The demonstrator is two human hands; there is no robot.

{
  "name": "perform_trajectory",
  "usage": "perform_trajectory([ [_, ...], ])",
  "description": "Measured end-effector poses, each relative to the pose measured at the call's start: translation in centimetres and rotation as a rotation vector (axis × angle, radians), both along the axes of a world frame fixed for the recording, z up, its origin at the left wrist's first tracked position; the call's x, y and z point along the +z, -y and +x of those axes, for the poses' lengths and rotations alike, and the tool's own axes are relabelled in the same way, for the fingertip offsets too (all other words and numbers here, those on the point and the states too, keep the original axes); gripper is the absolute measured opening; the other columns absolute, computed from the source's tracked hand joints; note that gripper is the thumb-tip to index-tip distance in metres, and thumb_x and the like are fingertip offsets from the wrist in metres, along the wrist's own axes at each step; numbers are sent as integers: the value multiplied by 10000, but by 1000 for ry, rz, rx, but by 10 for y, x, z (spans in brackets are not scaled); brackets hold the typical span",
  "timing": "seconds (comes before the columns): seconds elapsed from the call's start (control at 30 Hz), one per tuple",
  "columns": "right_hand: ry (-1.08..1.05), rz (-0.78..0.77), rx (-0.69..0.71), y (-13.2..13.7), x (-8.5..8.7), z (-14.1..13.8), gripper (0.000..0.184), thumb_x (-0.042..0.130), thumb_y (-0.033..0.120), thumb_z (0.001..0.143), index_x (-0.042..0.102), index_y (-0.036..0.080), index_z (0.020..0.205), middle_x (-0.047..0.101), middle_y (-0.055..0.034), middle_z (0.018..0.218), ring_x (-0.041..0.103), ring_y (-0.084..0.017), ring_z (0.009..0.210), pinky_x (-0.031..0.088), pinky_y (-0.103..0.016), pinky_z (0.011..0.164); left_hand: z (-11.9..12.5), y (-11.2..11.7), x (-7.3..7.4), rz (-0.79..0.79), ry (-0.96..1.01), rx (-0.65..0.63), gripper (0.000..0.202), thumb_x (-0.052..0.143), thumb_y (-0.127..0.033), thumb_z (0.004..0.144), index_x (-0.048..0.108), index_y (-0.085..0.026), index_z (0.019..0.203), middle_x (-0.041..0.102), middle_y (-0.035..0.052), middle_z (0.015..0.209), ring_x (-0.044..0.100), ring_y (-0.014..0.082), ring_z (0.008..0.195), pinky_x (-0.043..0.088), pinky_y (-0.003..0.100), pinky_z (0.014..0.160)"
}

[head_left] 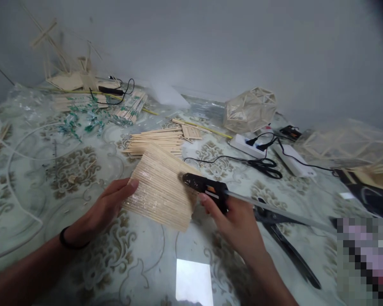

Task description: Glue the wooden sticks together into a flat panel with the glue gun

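Observation:
My left hand (116, 195) grips the left edge of a panel of wooden sticks (161, 191) laid side by side, its thumb on top. Shiny glue shows over the panel's left part. My right hand (231, 216) is closed around a black hot glue gun (207, 187), whose nozzle points left over the panel's right side. Whether the tip touches the wood I cannot tell. A long clear glue stick (271, 207) juts from the gun's back. Just behind the panel lies a pile of loose wooden sticks (156, 140).
Black scissors (264, 167), a white power strip (250, 146) and black-handled pliers (284, 238) lie to the right. Farther back stand a faceted stick frame (250, 110) and, at the left, a stick model (67, 78). A white cable (11, 178) curves across the left side.

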State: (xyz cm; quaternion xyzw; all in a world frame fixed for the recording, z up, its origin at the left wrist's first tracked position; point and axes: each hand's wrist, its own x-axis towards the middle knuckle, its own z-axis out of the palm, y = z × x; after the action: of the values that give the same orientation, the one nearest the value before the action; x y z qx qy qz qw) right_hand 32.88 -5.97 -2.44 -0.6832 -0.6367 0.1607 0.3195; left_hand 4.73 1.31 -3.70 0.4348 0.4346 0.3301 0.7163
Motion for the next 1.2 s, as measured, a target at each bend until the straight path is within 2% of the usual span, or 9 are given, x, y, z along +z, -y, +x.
perform_trajectory([
  [0.1, -70, -52, 134, 4, 1, -7, 349, 574, 492, 998, 757, 205, 924, 794, -75, 813, 752, -287, 738, 579, -368, 687, 6, 0, 5, 23, 10, 6, 391, 709, -543, 914, 812, -189, 1042, 793, 59, 941, 695, 248, 834, 522, 297, 761],
  [0.2, -160, -124, 352, 9, 5, -19, 280, 596, 405, 1006, 749, 224, 1155, 817, -75, 1052, 773, -284, 945, 597, -374, 849, 7, -1, 8, 36, -2, 68, 422, 723, -564, 892, 802, -183, 1056, 798, 54, 932, 704, 244, 817, 515, 280, 696],
  [0.3, -198, -168, 420, 9, 8, -20, 288, 593, 386, 1009, 749, 253, 1212, 811, -65, 1126, 762, -281, 1025, 591, -382, 898, 2, -4, 8, 50, -17, 93, 419, 720, -556, 895, 789, -186, 1080, 794, 42, 903, 700, 231, 798, 512, 270, 671],
  [0.37, -200, -166, 325, 5, 8, -12, 278, 610, 437, 986, 795, 242, 1054, 826, -64, 992, 768, -283, 910, 595, -370, 803, -2, -5, 6, 56, -33, 76, 399, 715, -538, 902, 789, -183, 1066, 786, 44, 876, 689, 226, 779, 522, 276, 683],
  [0.47, -172, -138, 52, -4, 1, 9, 463, 608, 578, 942, 740, 206, 700, 731, -58, 624, 681, -250, 579, 516, -342, 573, -5, -5, 5, 63, -60, 51, 359, 733, -526, 885, 791, -176, 941, 744, 30, 763, 655, 209, 718, 501, 262, 632],
  [0.67, -189, -37, -334, -18, -9, 52, 564, 598, 695, 909, 676, 174, 709, 673, -67, 571, 605, -199, 483, 458, -315, 527, 4, 0, 17, -34, -37, 106, 326, 822, -473, 770, 715, -180, 676, 619, -24, 599, 555, 150, 592, 439, 238, 545],
  [0.9, -404, -190, -167, -21, -15, 44, 530, 567, 713, 901, 622, 201, 775, 697, -41, 612, 659, -202, 472, 542, -311, 456, 9, 0, 19, -30, -35, 177, 396, 833, -516, 756, 671, -166, 668, 591, -30, 602, 445, 115, 541, 404, 231, 519],
  [1.03, -402, -263, -110, -24, -22, 44, 498, 546, 666, 910, 687, 192, 853, 694, -31, 580, 670, -228, 477, 546, -331, 440, 10, 0, 16, -27, -47, 199, 443, 854, -553, 732, 647, -173, 636, 545, -43, 541, 396, 107, 494, 330, 238, 462],
  [1.2, -225, -43, -262, -25, -19, 51, 430, 648, 607, 850, 707, 184, 898, 736, -131, 901, 691, -284, 801, 575, -432, 737, 15, 0, 18, -25, -54, 198, 546, 838, -699, 679, 653, -186, 643, 558, -37, 524, 414, 116, 456, 304, 257, 428],
])
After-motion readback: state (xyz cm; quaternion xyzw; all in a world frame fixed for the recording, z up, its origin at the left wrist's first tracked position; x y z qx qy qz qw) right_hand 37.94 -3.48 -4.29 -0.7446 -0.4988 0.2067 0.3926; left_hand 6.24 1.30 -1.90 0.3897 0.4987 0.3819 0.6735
